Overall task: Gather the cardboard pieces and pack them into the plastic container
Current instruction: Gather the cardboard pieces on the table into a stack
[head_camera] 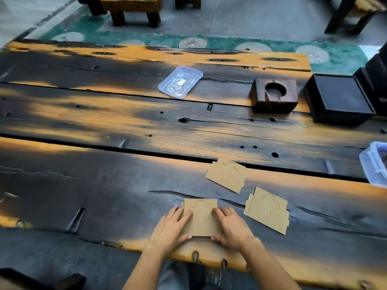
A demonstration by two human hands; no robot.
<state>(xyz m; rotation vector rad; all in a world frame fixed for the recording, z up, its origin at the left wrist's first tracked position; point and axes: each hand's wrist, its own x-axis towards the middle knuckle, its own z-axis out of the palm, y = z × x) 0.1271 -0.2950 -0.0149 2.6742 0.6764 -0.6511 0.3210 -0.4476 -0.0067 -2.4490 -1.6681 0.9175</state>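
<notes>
Three flat brown cardboard pieces lie on the dark wooden table (104, 185) near its front edge. My left hand (170, 229) and my right hand (232, 227) grip the nearest cardboard piece (202, 218) by its left and right sides, thumbs under its near edge. A second cardboard piece (267, 210) lies just right of it, and a third cardboard piece (227, 173) sits a little farther back. The clear plastic container (374, 164) stands at the right edge, cut off by the frame. Its clear lid (181, 81) lies flat far across the table.
A wooden block with a round hole (274, 95) and a black box (339, 99) stand at the back right. Beyond the table are a green rug (146, 38) and wooden stools (132, 9). Gaps run between the table planks.
</notes>
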